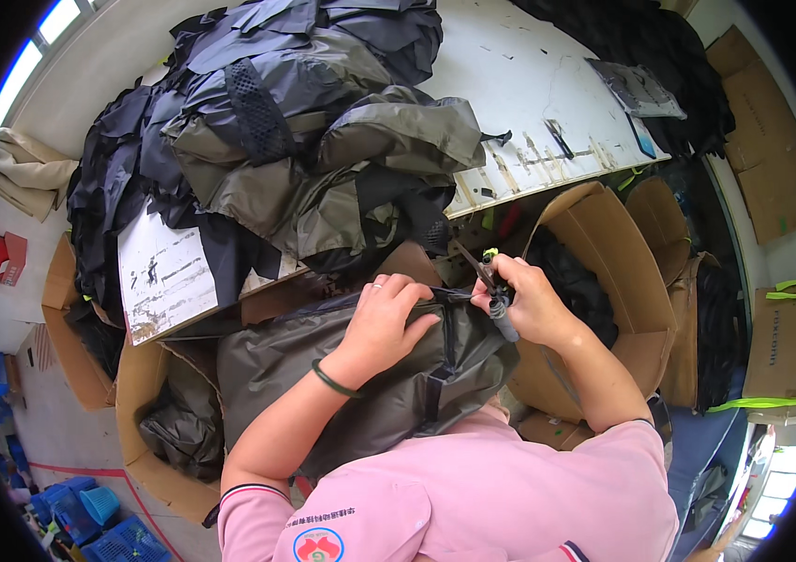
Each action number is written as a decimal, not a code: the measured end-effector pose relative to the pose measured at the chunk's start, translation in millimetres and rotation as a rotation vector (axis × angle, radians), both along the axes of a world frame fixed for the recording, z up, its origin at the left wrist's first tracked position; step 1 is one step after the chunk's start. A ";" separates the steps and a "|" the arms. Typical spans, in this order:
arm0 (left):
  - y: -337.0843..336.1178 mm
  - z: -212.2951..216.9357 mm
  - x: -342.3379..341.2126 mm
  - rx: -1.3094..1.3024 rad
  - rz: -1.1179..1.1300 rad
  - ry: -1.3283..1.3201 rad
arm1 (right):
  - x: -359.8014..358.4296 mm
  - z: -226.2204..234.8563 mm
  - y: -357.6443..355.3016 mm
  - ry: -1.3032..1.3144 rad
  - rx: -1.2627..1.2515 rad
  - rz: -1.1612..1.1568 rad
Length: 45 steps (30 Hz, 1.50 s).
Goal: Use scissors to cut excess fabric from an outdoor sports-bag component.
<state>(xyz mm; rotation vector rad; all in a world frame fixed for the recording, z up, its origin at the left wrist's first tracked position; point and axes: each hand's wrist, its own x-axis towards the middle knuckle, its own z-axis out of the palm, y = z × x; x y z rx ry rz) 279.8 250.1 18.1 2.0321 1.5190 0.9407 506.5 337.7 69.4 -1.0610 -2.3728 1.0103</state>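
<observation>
An olive-grey fabric piece with black trim lies across my lap. My left hand presses flat on its upper edge, fingers spread, a dark bangle on the wrist. My right hand is closed around a small pair of snips with dark handles, the blades pointing up and left at the fabric's black corner right beside my left fingertips.
A white worktable carries a big heap of olive and black fabric pieces. Open cardboard boxes holding dark fabric stand under and beside it. Another box sits at my left. Blue baskets lie on the floor.
</observation>
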 end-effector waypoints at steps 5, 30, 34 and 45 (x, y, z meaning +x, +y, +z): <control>16.9 -27.7 17.1 0.003 0.041 -0.105 | 5.0 6.6 -1.1 0.059 -0.208 -0.056; 19.6 -26.4 16.1 -0.623 -0.104 -0.749 | 51.3 49.5 51.0 -0.644 0.378 0.387; 18.6 -34.8 14.7 -0.599 -0.082 -0.688 | 44.4 52.9 54.6 -0.670 0.362 0.448; 19.8 -30.8 15.1 -0.582 -0.070 -0.610 | 36.5 46.7 56.7 -0.662 0.379 0.464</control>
